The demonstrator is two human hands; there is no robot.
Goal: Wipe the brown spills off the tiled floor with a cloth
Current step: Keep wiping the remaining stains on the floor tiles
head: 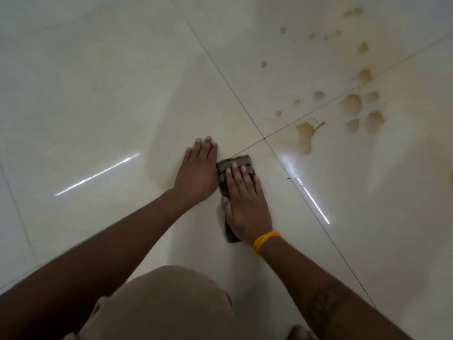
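Note:
A dark brown folded cloth (231,165) lies flat on the glossy cream tiled floor (98,94), close to where the grout lines cross. My right hand (245,202) presses on the cloth with straight fingers and covers most of it. My left hand (196,173) rests flat on the bare tile just left of the cloth, fingers straight. Brown spills spread over the tiles to the upper right: a smeared streak (306,136) nearest the cloth, a cluster of larger drops (360,109) further right, and several small drops (318,35) beyond.
My knee in tan fabric (166,305) fills the bottom centre. A yellow band (266,241) sits on my right wrist. Grout lines (264,138) cross just beyond the cloth. Bright light streaks reflect off the tiles at left and right.

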